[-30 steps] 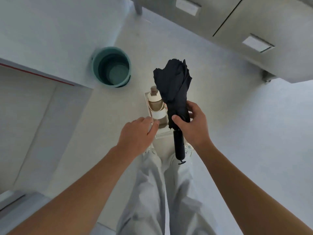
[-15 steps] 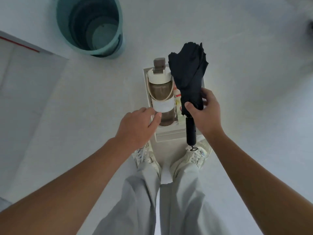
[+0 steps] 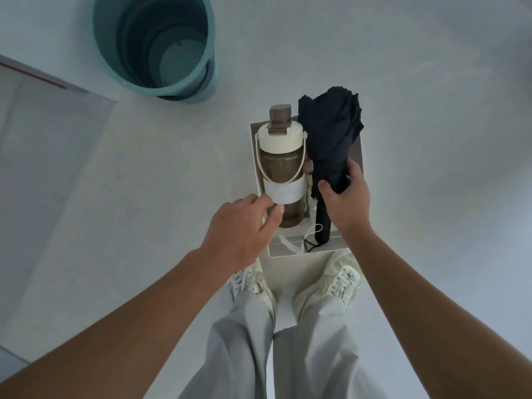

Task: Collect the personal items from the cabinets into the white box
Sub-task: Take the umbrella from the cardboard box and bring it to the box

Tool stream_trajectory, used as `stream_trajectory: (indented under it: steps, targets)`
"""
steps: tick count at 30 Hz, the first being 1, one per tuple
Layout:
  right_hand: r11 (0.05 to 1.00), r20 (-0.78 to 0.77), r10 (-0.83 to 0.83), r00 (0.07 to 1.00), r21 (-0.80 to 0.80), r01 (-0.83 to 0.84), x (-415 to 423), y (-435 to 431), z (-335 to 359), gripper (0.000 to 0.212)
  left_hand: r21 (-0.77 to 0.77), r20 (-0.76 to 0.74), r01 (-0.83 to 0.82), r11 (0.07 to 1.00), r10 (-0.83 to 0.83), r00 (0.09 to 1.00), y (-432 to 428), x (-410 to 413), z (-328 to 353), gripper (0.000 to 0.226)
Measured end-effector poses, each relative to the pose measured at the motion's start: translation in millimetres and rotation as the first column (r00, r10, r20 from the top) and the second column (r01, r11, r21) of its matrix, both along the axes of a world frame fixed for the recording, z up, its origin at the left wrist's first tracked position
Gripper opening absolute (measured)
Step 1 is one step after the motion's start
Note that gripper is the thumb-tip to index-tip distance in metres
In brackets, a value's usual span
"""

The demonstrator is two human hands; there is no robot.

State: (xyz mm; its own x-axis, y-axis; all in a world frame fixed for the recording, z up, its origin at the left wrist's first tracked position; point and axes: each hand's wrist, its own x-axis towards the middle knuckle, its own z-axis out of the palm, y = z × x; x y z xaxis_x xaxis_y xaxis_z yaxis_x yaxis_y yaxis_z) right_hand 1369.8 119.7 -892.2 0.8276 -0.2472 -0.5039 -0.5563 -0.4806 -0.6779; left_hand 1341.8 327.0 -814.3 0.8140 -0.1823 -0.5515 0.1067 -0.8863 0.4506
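Okay, looking straight down at a pale floor [image 3: 431, 139]. The white box [image 3: 254, 145] sits on the floor just beyond the toes of two cream shoes [image 3: 331, 280], with light grey trousers [image 3: 253, 341] below them in view. A brown bottle [image 3: 283, 168] lies in the left half of the box, its cream lid and brown cap at the far end, with the cap reaching past the far rim. It has a cream carry loop along its sides and a white band around its lower body. The right hand [image 3: 345, 200] grips a folded dark umbrella [image 3: 331, 133] around its middle, with the thumb on the left and the fingers wrapped round the right. The loose canopy points far and the black handle points near, over the right half of the box; can't tell if it rests on the bottom. A thin black wrist cord hangs off the handle end beside a white strap at the near wall. The left hand [image 3: 241, 226] is at the near left corner of the box, fingers loosely curled and holding nothing, the thumb tip at the bottle's base; contact is unclear. Small items between bottle and umbrella are mostly hidden. A teal bucket [image 3: 155, 44] stands far left on the floor, well apart from the box. A pale panel with a red edge line [image 3: 31, 73] is at the left.
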Motion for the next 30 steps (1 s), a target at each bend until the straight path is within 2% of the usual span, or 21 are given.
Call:
stream_trajectory:
  steps: [9, 18, 26, 30]
  targets:
    - [0.998, -0.092, -0.009, 0.996, 0.059, 0.014, -11.5, -16.6, 30.4, 0.045, -0.006, -0.017, -0.032, 0.999, 0.032, 0.999, -13.4, 7.9, 7.0, 0.049]
    - [0.999, -0.249, 0.012, 0.969, -0.044, -0.023, -50.7, -39.0, 12.2, 0.029, -0.007, -0.003, 0.010, 1.000, -0.010, 1.000, -24.7, 1.2, -0.5, 0.047]
    - [0.986, -0.091, 0.048, 0.995, -0.158, -0.062, -23.3, -25.6, -6.1, 0.027, 0.010, -0.016, 0.004, 1.000, -0.004, 1.000, -23.4, -3.5, -8.3, 0.045]
    - [0.965, -0.243, 0.116, 0.963, -0.202, -0.167, -5.0, -21.6, -22.7, 0.019, 0.018, -0.027, 0.016, 1.000, -0.015, 1.000, -25.8, 0.4, -9.4, 0.046]
